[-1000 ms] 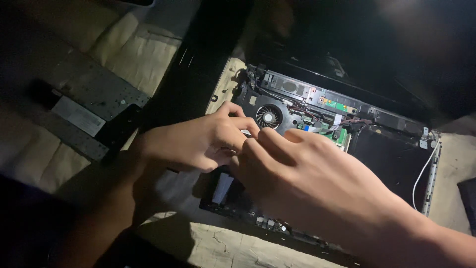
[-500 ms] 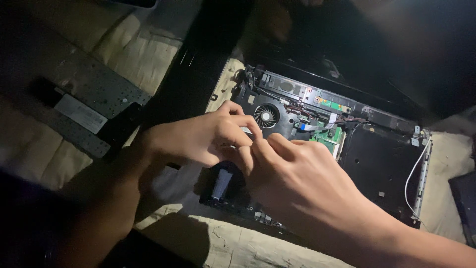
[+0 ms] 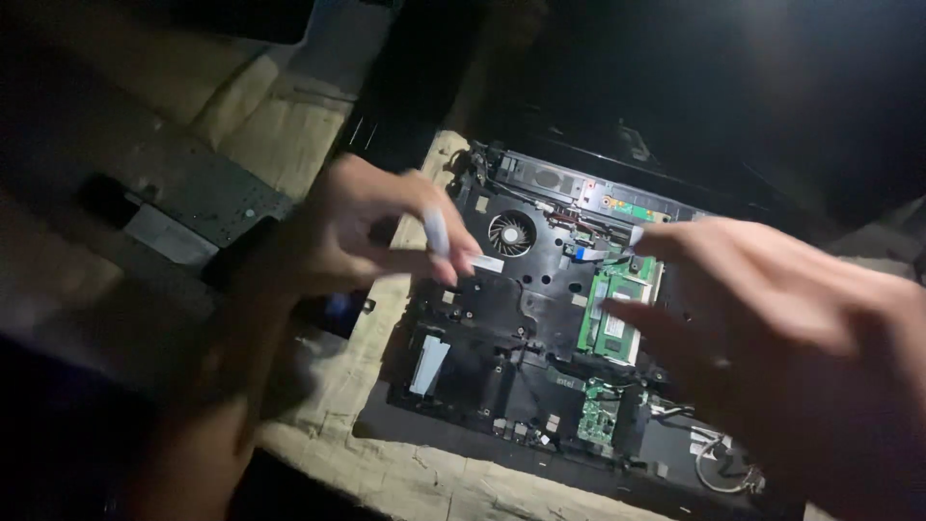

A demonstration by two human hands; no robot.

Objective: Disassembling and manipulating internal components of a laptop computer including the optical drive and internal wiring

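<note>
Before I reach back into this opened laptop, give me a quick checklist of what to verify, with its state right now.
1. Left hand off the board: ok, lifted beside the cooling fan.
2. What the left fingers pinch: cannot tell, a small pale piece, blurred.
3. Right hand empty: ok, fingers spread over the laptop's right side.
4. Green memory module seated: cannot tell, partly hidden.
5. Light on the opened laptop: not ok, surroundings dark.
6. White cable at the lower right corner: not ok, lying loose.

pretty dark room, light only hits the middle. tan cloth (image 3: 289,145) covers the surface, a dark panel (image 3: 183,188) lying on the cloth.
</note>
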